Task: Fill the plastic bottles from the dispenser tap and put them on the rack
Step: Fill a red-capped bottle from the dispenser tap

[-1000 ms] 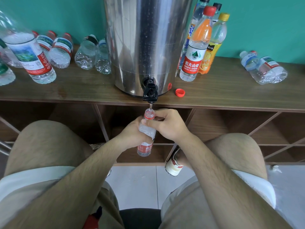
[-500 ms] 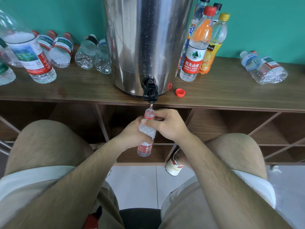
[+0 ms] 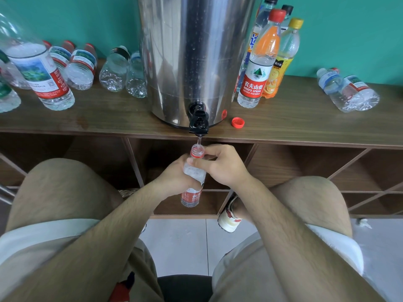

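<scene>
Both hands grip bottle under black tap, water streaming.

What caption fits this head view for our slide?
Left hand and right hand hold an open bottle under the tap of the dispenser while water runs in.

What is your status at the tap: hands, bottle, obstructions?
Left hand and right hand grip bottle under tap. Water streaming into open neck. Red cap lies on shelf, clear of the stream.

Both hands grip bottle under tap.
</scene>
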{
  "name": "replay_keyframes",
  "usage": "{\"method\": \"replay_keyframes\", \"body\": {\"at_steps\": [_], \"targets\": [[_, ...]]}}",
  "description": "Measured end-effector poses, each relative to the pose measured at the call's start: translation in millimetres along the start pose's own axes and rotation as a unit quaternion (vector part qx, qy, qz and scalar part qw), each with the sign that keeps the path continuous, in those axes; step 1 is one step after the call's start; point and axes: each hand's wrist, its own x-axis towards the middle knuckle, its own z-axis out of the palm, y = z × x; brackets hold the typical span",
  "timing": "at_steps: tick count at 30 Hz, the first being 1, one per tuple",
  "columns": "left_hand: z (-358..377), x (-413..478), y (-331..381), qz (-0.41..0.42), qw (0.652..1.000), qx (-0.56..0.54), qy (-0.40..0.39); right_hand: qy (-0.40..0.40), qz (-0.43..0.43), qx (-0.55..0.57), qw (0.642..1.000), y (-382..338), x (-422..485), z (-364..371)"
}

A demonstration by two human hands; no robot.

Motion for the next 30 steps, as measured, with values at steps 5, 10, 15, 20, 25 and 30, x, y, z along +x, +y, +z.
{"method": "replay_keyframes", "body": {"at_steps": [5, 10, 15, 20, 25, 30], "targets": [[-0.1, -1.3, 1.7, -0.007, 1.000, 0.002, 0.002, 0.001, 0.005, 0.005, 1.000, 0.7, 0.3, 0.3], [0.0, -2.6, 3.0, -0.007, 1.000, 0.009, 0.002, -0.001, 0.005, 0.001, 1.000, -0.1, 0.0, -0.1], [0.6, -2.8, 2.0, -0.008, 1.000, -0.003, 0.005, 0.000, 0.005, 0.000, 1.000, 0.1, -0.3, 0.2], [1.4, -1.3, 0.8, -0.004, 1.000, -0.012, 0.004, 0.001, -0.002, 0.002, 1.000, 0.7, 0.0, 0.2], [2.1, -0.8, 0.4, -0.006, 1.000, -0.005, 0.007, 0.002, -0.003, -0.009, 1.000, -0.1, -0.1, 0.3], [2.2, -0.3, 0.7, -0.006, 1.000, -0.001, 0.008, 0.003, -0.001, -0.010, 1.000, -1.9, -0.6, -0.2]]}}
